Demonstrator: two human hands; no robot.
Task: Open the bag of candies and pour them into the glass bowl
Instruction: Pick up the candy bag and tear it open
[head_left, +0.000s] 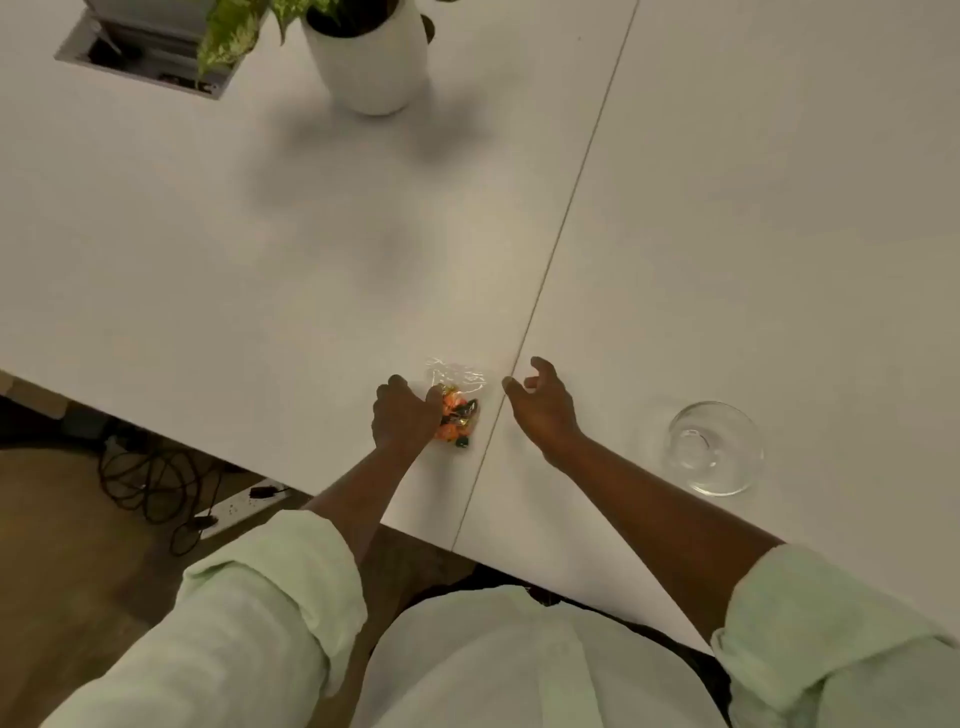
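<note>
Clear, crinkled plastic forms the bag of candies (457, 410), which lies on the white surface (260, 286) near its front edge, just left of the thin seam (561, 234) that runs between the two panels. Its far end is empty film, wrinkled and catching the light; the near end is packed with small wrapped sweets — mostly orange, with a few dark green or black ones among them. The bag looks closed, though the film is too faint to be sure.

The left hand (402, 415) rests on the bag's left side, fingers curled over it, thumb touching the candy-filled part; whether it truly pinches the plastic I cannot tell. The right hand (543, 402) sits just across the seam, near the bag but apart from it — fingers half curled and spread, holding nothing.

The glass bowl (714, 449) stands upright and empty on the right panel, well to the right of the right hand. Both forearms emerge from rolled pale green sleeves (270, 592). At the far side stand a white plant pot (371, 57) with variegated leaves and a recessed cable box (150, 47).
</note>
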